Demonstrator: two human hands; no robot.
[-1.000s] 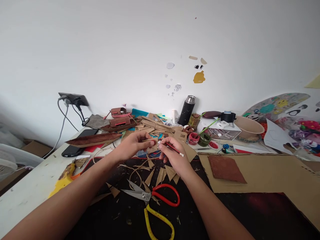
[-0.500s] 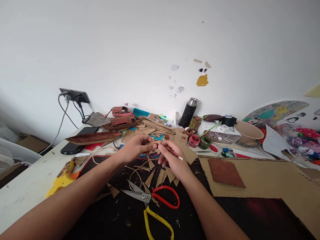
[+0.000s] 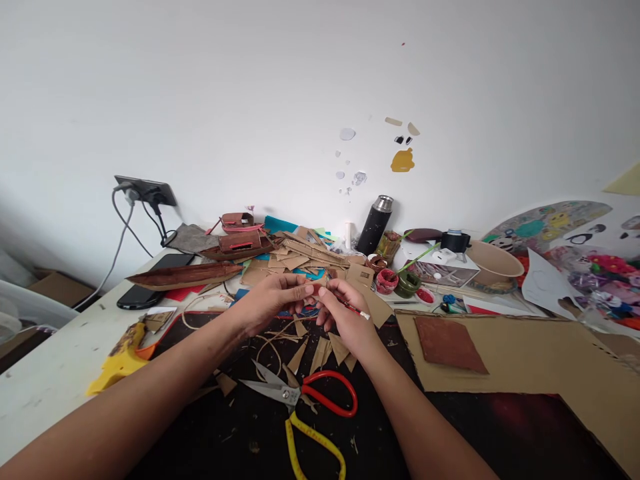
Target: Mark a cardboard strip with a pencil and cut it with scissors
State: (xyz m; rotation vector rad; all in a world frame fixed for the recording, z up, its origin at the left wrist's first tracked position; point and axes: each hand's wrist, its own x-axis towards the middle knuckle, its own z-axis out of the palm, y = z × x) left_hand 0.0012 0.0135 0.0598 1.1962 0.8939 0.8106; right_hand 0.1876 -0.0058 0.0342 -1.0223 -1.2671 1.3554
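Observation:
My left hand and my right hand meet over the dark mat. Between their fingertips is a small brown piece, mostly covered by the fingers; the left thumb and index finger pinch it. A red-and-black pencil with a pale end lies along my right hand, held in its curled fingers. Below the hands, scissors with one red and one yellow handle lie with blades parted, pointing left. Cut cardboard scraps and a loop of thin cord lie between scissors and hands.
Brown boat models, a phone and a yellow glue gun are on the left. Behind stand a black flask and paint jars. A cardboard sheet carrying a brown-painted square lies on the right.
The view has shifted slightly, so everything sits a little further left. Both hands keep nearly the same pose, fingertips together; the small brown piece shows a little more between them.

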